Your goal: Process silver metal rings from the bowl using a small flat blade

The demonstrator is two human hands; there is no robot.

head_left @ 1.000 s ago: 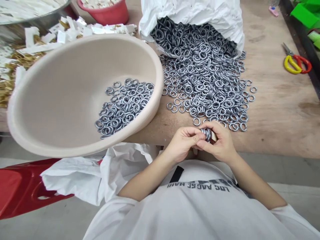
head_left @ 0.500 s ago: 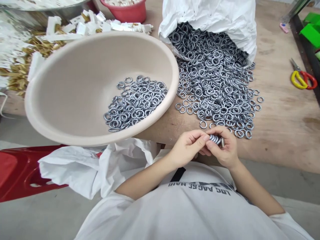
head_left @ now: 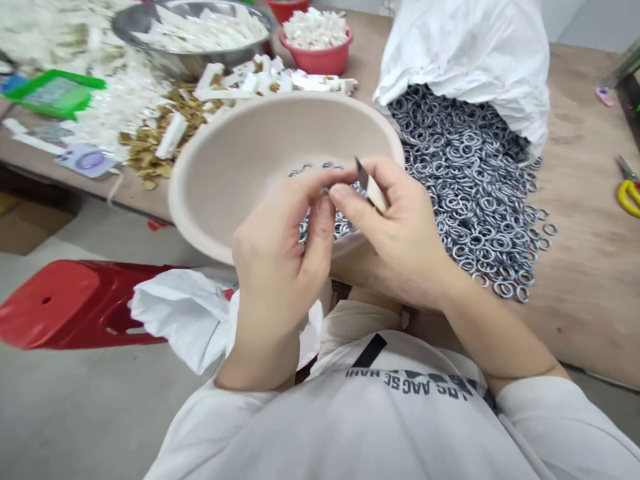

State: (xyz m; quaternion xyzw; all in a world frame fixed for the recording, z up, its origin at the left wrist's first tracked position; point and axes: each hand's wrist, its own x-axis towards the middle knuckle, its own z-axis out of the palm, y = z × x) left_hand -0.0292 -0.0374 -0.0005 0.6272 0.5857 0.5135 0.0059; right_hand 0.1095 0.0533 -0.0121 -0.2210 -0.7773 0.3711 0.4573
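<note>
Over the near right side of a large beige basin [head_left: 200, 200], both hands meet, fingertips together. My left hand [head_left: 280, 247] is closed in a pinch, a bit of a grey metal ring [head_left: 325, 191] showing between its thumb and fingers. My right hand [head_left: 405, 227] is closed around a small blade [head_left: 371, 189] with a dark pointed tip and a pale body; its thumb also presses near the ring. Loose metal rings [head_left: 343, 227] lie in the basin, partly hidden behind my hands. To the right, a heap of such rings [head_left: 470, 180] spills from a white sack [head_left: 465, 53].
Scissors [head_left: 629, 193] lie at the table's right edge. Behind the basin are white and brown pieces [head_left: 165, 133], a steel bowl [head_left: 195, 63] and a pink bowl [head_left: 320, 59]. A green tray [head_left: 57, 93] sits far left. A red stool [head_left: 75, 300] stands below the table.
Both hands have moved up and left, from the table edge by the ring heap to over the basin. The row of rings seen between them earlier no longer shows. The view has shifted left.
</note>
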